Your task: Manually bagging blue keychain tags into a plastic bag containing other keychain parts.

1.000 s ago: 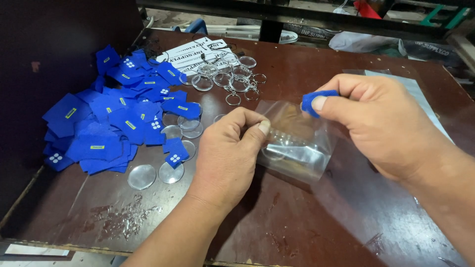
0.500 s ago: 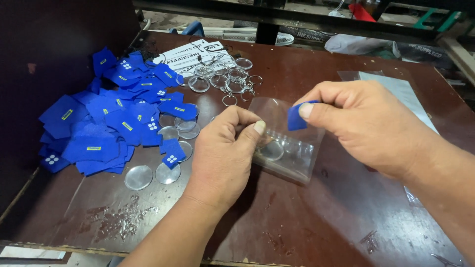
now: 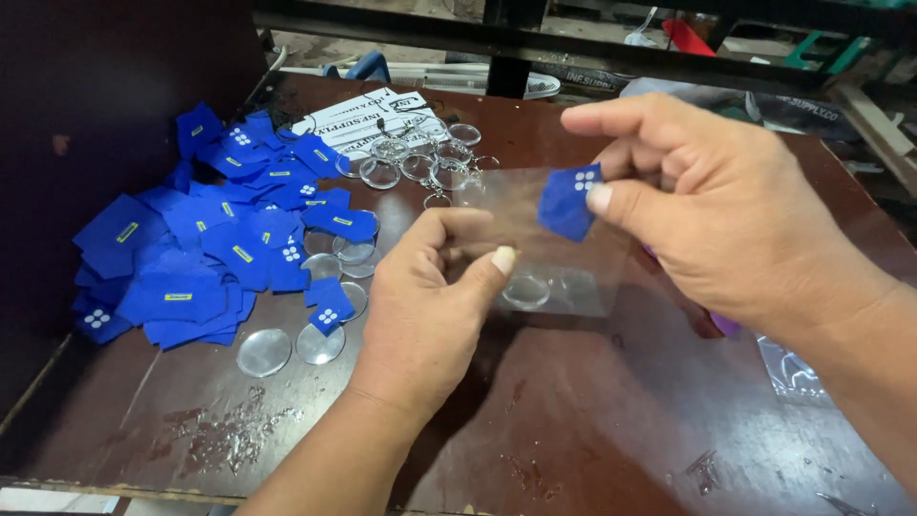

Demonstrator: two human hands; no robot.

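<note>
Left hand [image 3: 430,306] pinches the edge of a clear plastic bag [image 3: 549,253], held above the worktop [image 3: 592,430]; right hand [image 3: 707,220] grips a blue card piece [image 3: 569,203] between thumb and fingers at the bag's upper edge. Compared with half a second earlier, both hands have risen and the blue piece now overlaps the bag's mouth, suggesting insertion is under way. A clear disc [image 3: 525,291] shows through the bag. To the left lie a heap of blue pieces [image 3: 220,258], loose clear discs [image 3: 264,352] and key rings [image 3: 420,158].
</note>
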